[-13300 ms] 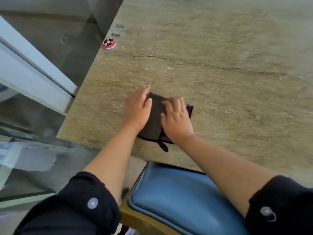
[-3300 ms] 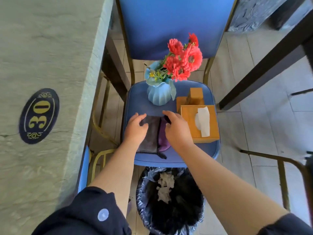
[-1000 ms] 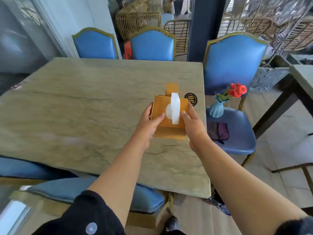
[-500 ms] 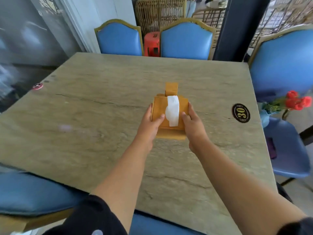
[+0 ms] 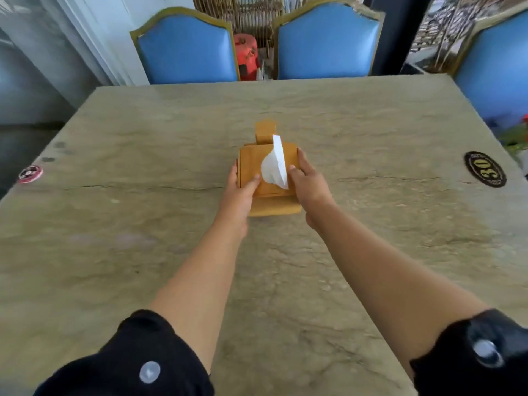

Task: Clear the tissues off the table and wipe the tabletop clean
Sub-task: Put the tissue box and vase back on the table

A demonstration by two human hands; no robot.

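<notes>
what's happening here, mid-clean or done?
A person holds a wooden tissue box with both hands over the middle of the stone table: left hand on its left side, right hand on its right. A white tissue sticks up from the slot. No loose tissues show on the tabletop, which carries only a "30" number plaque and a small red disc. Whether the box touches the table is unclear.

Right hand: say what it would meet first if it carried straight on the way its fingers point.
The right hand already grips the wooden tissue box, fingers pointing up the table. Past the box's side the tabletop looks bare to the far edge; then probably the blue chair, though depth is unclear.
</notes>
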